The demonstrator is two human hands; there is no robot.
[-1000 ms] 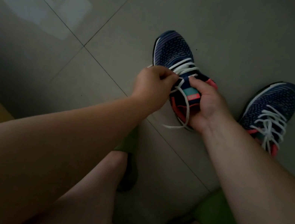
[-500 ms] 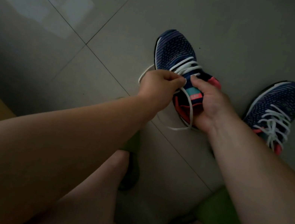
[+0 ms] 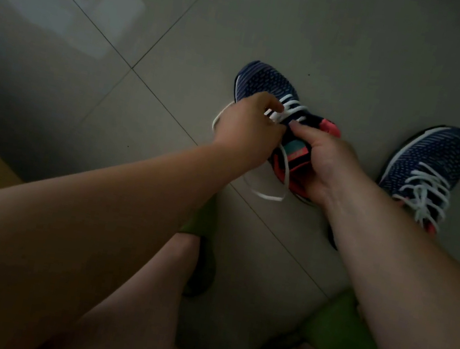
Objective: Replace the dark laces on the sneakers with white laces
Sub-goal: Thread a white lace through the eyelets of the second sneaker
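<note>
White lace (image 3: 291,109) pinched by left hand (image 3: 247,128); right hand (image 3: 324,163) grips the sneaker (image 3: 264,83) (second sneaker (image 3: 427,166) beside), bare floor (image 3: 339,33) beyond.

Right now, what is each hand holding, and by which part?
The left hand pinches the white lace over the eyelets of the near sneaker. The right hand grips that sneaker around its tongue and collar. The other sneaker is untouched.
</note>
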